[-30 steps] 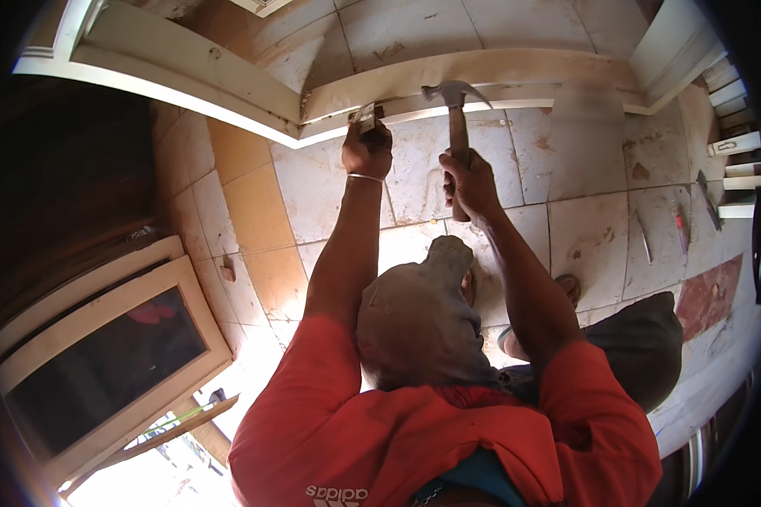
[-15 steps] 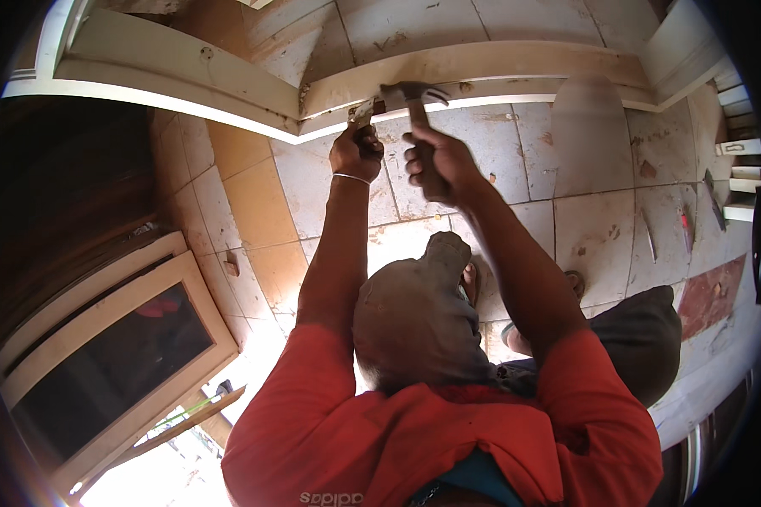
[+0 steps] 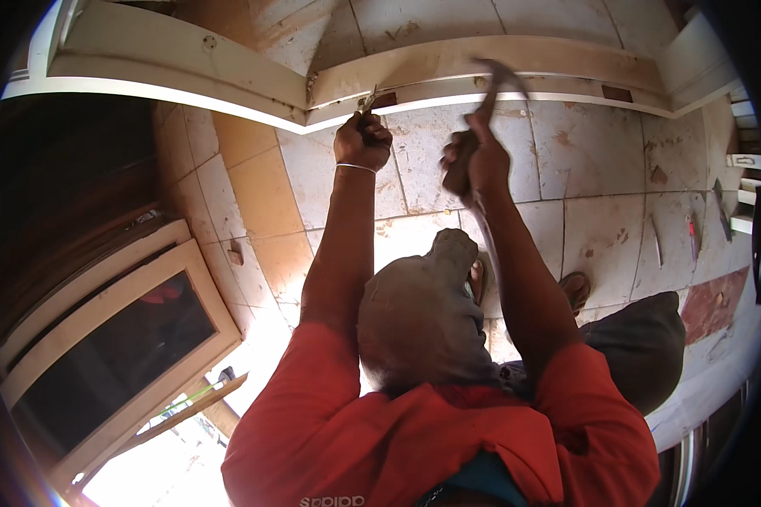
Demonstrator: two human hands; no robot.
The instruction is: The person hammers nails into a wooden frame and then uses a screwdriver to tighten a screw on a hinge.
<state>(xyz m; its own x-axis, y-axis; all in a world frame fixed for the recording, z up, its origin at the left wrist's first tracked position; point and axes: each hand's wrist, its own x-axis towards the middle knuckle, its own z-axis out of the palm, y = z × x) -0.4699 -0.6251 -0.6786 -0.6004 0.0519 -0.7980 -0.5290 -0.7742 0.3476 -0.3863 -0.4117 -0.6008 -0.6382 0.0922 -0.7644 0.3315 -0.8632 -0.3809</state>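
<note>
Nailing step: the left hand [image 3: 362, 142] pinches a nail [image 3: 369, 99] against the cream frame [image 3: 499, 68] at upper centre; the right hand [image 3: 475, 162], clamped on a blurred hammer [image 3: 492, 84], needs a square strike.

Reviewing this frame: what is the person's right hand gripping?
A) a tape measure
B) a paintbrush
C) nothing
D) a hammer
D: the right hand is closed around the handle of a hammer, whose blurred head is up by the pale wooden frame, while the left hand holds a small metal tool against that frame.
</note>
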